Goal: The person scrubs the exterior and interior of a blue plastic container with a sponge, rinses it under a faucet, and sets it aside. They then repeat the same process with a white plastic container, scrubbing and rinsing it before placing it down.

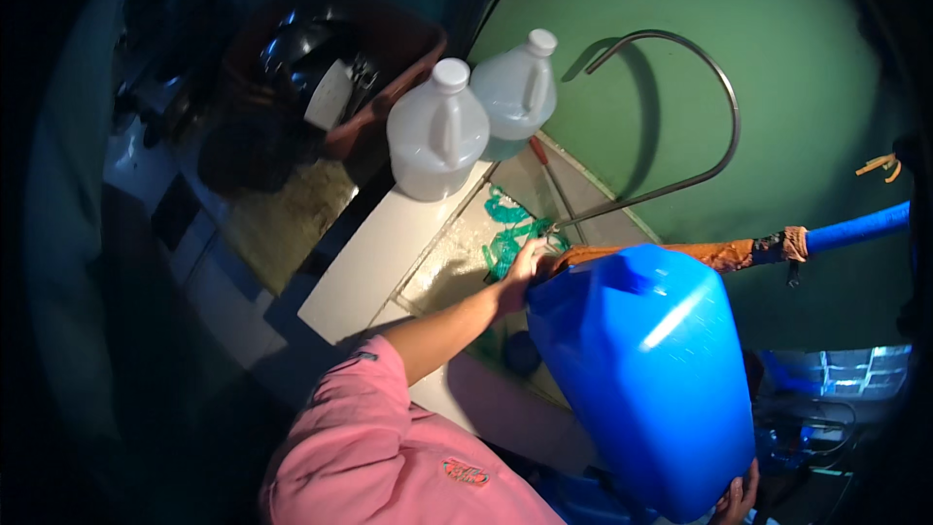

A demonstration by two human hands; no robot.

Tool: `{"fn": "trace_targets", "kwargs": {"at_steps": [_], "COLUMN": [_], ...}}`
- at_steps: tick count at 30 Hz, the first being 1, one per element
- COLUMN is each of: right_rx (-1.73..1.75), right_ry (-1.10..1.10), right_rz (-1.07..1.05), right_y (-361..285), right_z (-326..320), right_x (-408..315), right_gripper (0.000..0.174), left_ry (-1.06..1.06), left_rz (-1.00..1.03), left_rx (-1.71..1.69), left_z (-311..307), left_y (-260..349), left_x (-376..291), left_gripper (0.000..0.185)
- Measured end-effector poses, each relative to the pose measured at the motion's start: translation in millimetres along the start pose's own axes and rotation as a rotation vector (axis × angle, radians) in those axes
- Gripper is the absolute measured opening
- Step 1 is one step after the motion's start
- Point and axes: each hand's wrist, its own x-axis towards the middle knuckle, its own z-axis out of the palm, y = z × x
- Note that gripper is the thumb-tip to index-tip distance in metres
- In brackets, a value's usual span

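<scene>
A large blue plastic jerrycan (656,379) is tilted in front of me, its narrower end towards the tiled basin (437,262). My left hand (526,270) grips that upper end, with the fingers partly hidden behind the can. At the lower right, my right hand (738,499) supports the can's bottom, and only its fingers show. Just past my left fingers lies green netting (503,251) on the wet tiles. A bent metal tube (732,109) rises beside it and curls in front of the green wall. The can hides its own mouth.
Two translucent jugs with white caps, a near one (437,138) and a far one (514,98), stand by the white ledge (357,292). A wrapped pipe (707,254) joins a blue pipe (860,226). Left, a brown tub (350,135) holds metal cookware. A red-handled rod (539,151) lies behind.
</scene>
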Motion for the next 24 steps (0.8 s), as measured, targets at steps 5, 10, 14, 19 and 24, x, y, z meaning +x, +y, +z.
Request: {"fn": "trace_targets", "kwargs": {"at_steps": [5,10,14,19,24], "right_rx": [-0.436,-0.524,-0.572,-0.458,0.162], "right_ry": [-0.113,-0.066,0.05,0.128,0.068], "right_rz": [-0.516,-0.852,-0.95,-0.945,-0.555], "right_y": [-81,-108,-119,-113,-28], "right_z": [38,82,114,115,80], "right_x": [-3,10,14,17,45], "right_gripper": [0.082,0.093,0.108,0.108,0.089], "left_ry": [0.042,0.06,0.019,-0.066,0.027], "left_rz": [-0.133,-0.25,-0.3,-0.307,0.023], "left_rx": [-0.449,-0.503,-0.467,-0.379,0.07], "left_z": [-56,-53,-36,-32,-41], "left_y": [-106,-141,-153,-133,-31], "left_x": [19,42,49,30,-38], "left_gripper": [0.084,0.087,0.084,0.081,0.066]}}
